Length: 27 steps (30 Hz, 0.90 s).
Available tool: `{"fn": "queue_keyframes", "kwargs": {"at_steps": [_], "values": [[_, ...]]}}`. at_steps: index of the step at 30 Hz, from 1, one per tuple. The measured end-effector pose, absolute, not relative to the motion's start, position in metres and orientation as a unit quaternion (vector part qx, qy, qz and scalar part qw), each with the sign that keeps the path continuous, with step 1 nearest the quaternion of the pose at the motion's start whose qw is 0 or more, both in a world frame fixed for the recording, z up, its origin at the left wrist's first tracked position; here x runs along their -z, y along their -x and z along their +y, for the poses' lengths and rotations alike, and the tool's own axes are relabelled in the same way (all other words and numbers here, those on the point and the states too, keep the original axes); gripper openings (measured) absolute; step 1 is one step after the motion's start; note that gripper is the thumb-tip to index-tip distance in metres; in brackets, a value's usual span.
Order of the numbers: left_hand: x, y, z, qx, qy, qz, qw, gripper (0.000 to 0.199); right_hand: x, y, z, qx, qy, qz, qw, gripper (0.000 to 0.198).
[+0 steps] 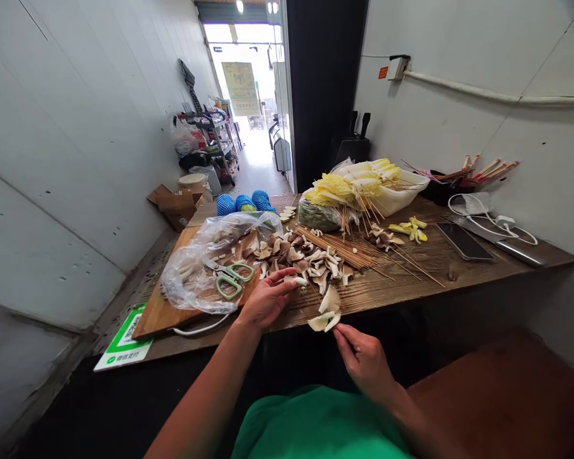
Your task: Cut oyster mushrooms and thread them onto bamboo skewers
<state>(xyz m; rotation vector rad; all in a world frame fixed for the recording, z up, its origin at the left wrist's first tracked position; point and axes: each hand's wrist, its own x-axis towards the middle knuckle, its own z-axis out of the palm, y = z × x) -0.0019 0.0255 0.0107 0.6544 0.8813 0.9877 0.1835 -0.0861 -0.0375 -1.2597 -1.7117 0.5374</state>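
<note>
At the table's front edge, my right hand [361, 354] pinches the near end of a bamboo skewer threaded with pale mushroom pieces [329, 303]; most of the stick is hidden by them. My left hand [270, 299] is at the near side of the mushroom pile, thumb and fingers closed on a small whitish mushroom piece [299, 280]. Torn brown-and-white oyster mushrooms [316, 260] lie heaped just beyond both hands. Loose bamboo skewers [339, 247] lie behind and to the right of this heap.
Left of the heap, green-handled scissors [229, 280] and a clear plastic bag [191, 271] rest on a wooden board [148, 319]. Yellow cabbage skewers [358, 182] fill a white tub [409, 194] behind. A phone [463, 241] and a knife [521, 252] lie at right.
</note>
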Motion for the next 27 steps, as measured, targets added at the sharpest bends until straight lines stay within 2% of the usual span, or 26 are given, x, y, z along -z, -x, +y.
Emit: {"fn": "queue_keyframes", "kwargs": {"at_steps": [8,22,27], "values": [[-0.004,-0.007,0.023,-0.515,-0.229,0.424,0.709,0.029,0.035,-0.182,-0.09,-0.243,0.511,-0.695,0.444,0.027],[-0.005,-0.013,0.019,-0.512,-0.201,0.441,0.709,0.013,0.037,-0.18,-0.091,-0.258,0.513,-0.709,0.409,0.028],[-0.001,-0.011,0.019,-0.512,-0.204,0.443,0.707,0.012,0.039,-0.181,-0.092,-0.267,0.516,-0.7,0.416,0.028]]}}
